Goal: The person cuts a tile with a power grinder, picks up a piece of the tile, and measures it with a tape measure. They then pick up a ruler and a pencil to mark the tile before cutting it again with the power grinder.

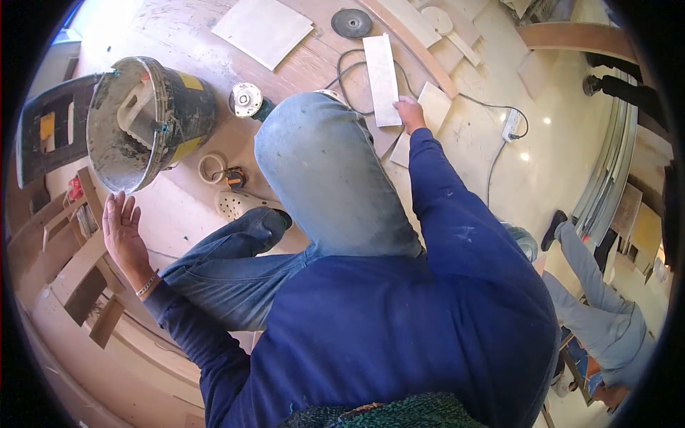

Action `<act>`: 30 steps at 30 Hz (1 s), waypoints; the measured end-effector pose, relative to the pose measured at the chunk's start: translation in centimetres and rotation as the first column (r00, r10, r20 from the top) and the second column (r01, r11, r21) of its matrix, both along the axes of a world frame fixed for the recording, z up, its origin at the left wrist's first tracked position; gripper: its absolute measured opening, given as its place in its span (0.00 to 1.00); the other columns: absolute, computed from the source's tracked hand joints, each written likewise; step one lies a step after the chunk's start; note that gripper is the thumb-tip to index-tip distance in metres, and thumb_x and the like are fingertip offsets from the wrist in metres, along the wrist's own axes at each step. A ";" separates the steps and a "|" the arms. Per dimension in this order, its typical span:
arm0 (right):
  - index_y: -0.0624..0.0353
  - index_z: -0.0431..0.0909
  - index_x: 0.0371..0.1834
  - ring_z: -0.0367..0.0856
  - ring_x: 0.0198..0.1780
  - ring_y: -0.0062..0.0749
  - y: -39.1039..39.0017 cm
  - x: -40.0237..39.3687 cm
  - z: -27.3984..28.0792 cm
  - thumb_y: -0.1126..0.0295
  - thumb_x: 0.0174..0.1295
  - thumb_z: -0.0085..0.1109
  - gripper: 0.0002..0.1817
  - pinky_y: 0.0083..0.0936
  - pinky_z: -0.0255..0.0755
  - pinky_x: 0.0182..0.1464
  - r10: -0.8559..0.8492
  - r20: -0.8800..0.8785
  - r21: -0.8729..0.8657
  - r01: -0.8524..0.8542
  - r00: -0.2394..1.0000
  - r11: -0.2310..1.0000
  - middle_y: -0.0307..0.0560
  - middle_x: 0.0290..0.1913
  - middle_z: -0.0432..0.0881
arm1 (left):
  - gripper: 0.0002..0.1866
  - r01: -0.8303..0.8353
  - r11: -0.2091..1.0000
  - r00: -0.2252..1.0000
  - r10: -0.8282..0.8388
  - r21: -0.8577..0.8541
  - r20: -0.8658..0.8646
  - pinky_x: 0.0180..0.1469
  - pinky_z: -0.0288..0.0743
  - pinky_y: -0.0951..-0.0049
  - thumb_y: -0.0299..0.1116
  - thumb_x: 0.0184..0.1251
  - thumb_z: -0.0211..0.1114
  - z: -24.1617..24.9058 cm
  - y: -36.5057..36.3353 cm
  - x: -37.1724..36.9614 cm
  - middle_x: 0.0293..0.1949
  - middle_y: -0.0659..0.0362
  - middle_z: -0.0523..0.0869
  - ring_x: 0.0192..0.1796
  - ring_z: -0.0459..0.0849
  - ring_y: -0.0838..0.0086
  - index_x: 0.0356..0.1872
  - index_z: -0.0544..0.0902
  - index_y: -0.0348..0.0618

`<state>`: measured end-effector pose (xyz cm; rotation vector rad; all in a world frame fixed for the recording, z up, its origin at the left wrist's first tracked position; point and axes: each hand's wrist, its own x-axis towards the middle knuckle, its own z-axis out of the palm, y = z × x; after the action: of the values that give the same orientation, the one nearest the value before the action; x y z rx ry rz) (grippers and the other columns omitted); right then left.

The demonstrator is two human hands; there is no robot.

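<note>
I am down on the floor in jeans and a dark blue top. My right hand (409,113) reaches forward and grips the near end of a narrow white tile strip (382,77), which lies over other tile offcuts (434,107). My left hand (123,227) rests flat with fingers spread on the floor, just below a dirty tilted bucket (146,118) with a notched trowel inside.
An angle grinder (247,100) with its cord, a grinding disc (351,23), a tape roll (212,168), a square tile (262,30) and a power strip (511,124) lie around. Wooden frames (78,264) lie at the left. Another person's legs (596,285) show at right.
</note>
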<state>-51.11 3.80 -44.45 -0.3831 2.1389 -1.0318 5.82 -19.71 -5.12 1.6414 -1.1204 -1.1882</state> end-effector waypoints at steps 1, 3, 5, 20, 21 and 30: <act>0.69 0.83 0.54 0.87 0.50 0.43 0.0 -0.2 -1.1 0.64 0.53 0.64 0.26 0.31 0.77 0.54 -0.004 -0.010 0.001 0.004 1.000 1.000 0.59 0.48 0.88 | 0.27 -0.004 1.000 1.000 0.004 0.004 -0.004 0.59 0.76 0.67 0.42 0.80 0.57 -0.1 0.0 0.2 0.62 0.48 0.82 0.60 0.83 0.64 0.70 0.70 0.34; 0.68 0.83 0.54 0.87 0.52 0.43 0.0 -0.4 -2.0 0.63 0.53 0.64 0.26 0.31 0.76 0.56 0.022 -0.037 -0.006 -0.023 0.999 1.000 0.60 0.49 0.88 | 0.27 0.000 1.000 1.000 0.000 0.002 -0.007 0.59 0.76 0.67 0.42 0.80 0.57 -0.1 0.1 0.4 0.62 0.49 0.82 0.60 0.83 0.64 0.70 0.70 0.34; 0.68 0.83 0.54 0.86 0.52 0.44 0.2 -0.4 -2.5 0.63 0.53 0.64 0.26 0.31 0.76 0.56 -0.018 0.023 -0.037 0.019 1.000 0.999 0.60 0.49 0.88 | 0.26 0.005 1.000 1.000 -0.005 0.002 -0.011 0.59 0.76 0.67 0.42 0.79 0.57 -0.2 0.1 0.4 0.62 0.49 0.82 0.59 0.83 0.65 0.70 0.70 0.34; 0.65 0.86 0.48 0.87 0.47 0.42 -0.2 0.0 -0.9 0.60 0.56 0.63 0.22 0.32 0.77 0.52 0.101 -0.237 0.103 -0.079 0.966 0.992 0.56 0.44 0.89 | 0.24 0.083 0.996 0.994 -0.084 0.021 0.066 0.60 0.78 0.67 0.38 0.82 0.51 -0.9 0.0 0.9 0.66 0.48 0.78 0.62 0.83 0.62 0.72 0.67 0.35; 0.64 0.87 0.45 0.87 0.46 0.43 -0.1 0.2 -0.8 0.60 0.55 0.62 0.20 0.33 0.77 0.51 0.097 -0.261 0.118 -0.068 0.960 0.991 0.56 0.42 0.89 | 0.24 0.070 0.997 0.996 -0.071 0.011 0.050 0.59 0.78 0.67 0.39 0.82 0.53 -1.0 0.0 0.9 0.65 0.48 0.79 0.60 0.84 0.63 0.71 0.68 0.35; 0.62 0.86 0.41 0.85 0.48 0.55 -0.5 1.3 1.8 0.59 0.55 0.56 0.19 0.41 0.77 0.52 0.016 -0.395 0.226 0.080 0.919 0.971 0.62 0.42 0.87 | 0.25 0.014 1.000 1.000 -0.014 0.005 0.026 0.52 0.80 0.72 0.42 0.79 0.60 -0.4 0.5 -0.5 0.56 0.52 0.85 0.52 0.86 0.71 0.66 0.73 0.35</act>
<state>-49.80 3.30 -42.69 -0.4720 2.6054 -0.7455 5.33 -19.24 -5.55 1.6599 -1.1480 -1.1820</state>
